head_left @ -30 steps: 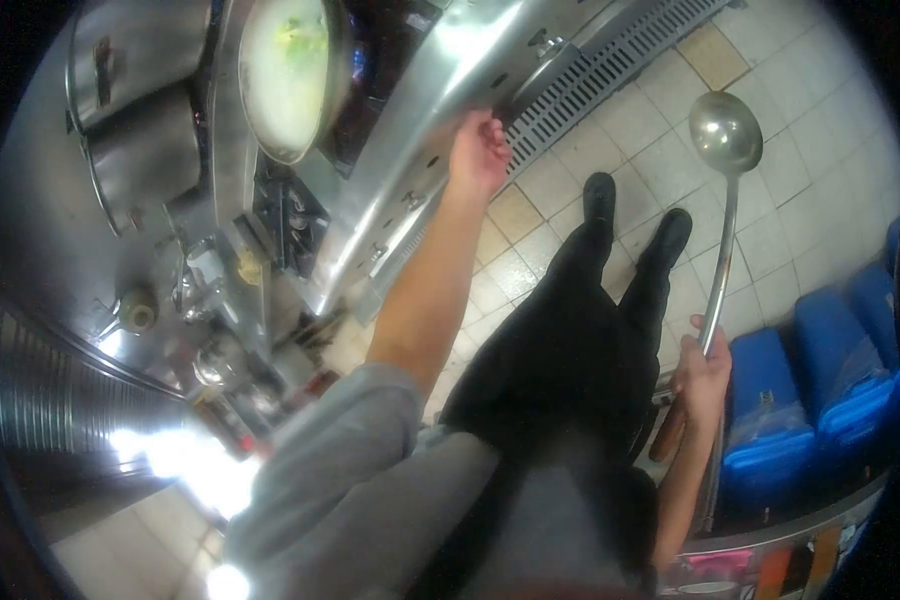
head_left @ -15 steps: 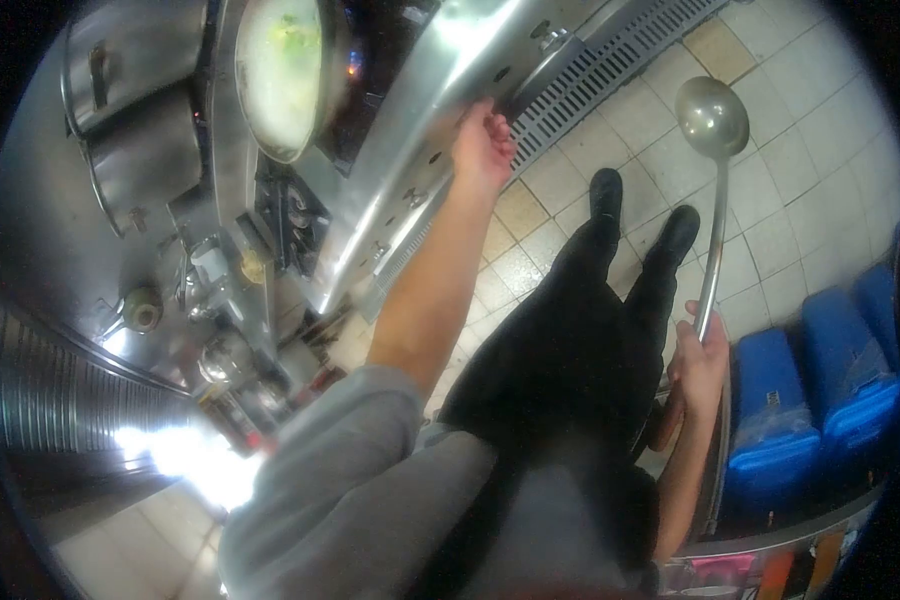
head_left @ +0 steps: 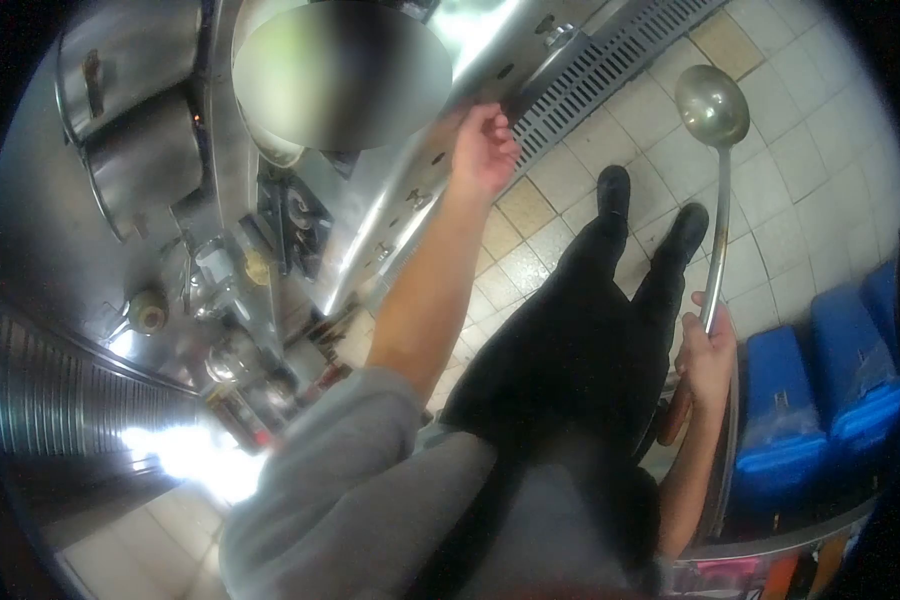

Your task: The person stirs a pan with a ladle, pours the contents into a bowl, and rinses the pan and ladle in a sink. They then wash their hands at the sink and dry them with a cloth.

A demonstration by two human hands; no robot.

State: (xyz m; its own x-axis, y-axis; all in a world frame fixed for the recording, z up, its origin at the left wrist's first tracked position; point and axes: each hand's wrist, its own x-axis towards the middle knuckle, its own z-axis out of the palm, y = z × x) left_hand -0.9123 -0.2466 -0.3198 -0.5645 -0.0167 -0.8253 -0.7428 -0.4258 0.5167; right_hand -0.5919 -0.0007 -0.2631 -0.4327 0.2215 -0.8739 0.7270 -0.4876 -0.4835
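Note:
My left hand [head_left: 486,148] is closed, fingers curled in, over the front edge of the steel stove [head_left: 402,180]; nothing shows in it. A wok [head_left: 278,152] sits at the upper left, mostly covered by a large blurred oval [head_left: 342,75] that I cannot make out. On the right, my right hand [head_left: 707,355] wraps round the long shaft of a metal ladle [head_left: 712,105]. The ladle's round bowl points away from me, over the tiled floor, and a brown handle end [head_left: 674,418] shows below the hand.
A slotted floor drain [head_left: 595,100] runs along the stove. Blue bins [head_left: 782,390] stand at the right. Metal lids or pans [head_left: 150,150] are at the upper left, with utensils and small containers [head_left: 225,355] below them. My black shoes [head_left: 682,232] are on the tiles.
The blurred oval now covers most of the wok, whose pale contents with a green patch showed before. Both hands keep nearly the same place and hold; the ladle has barely shifted.

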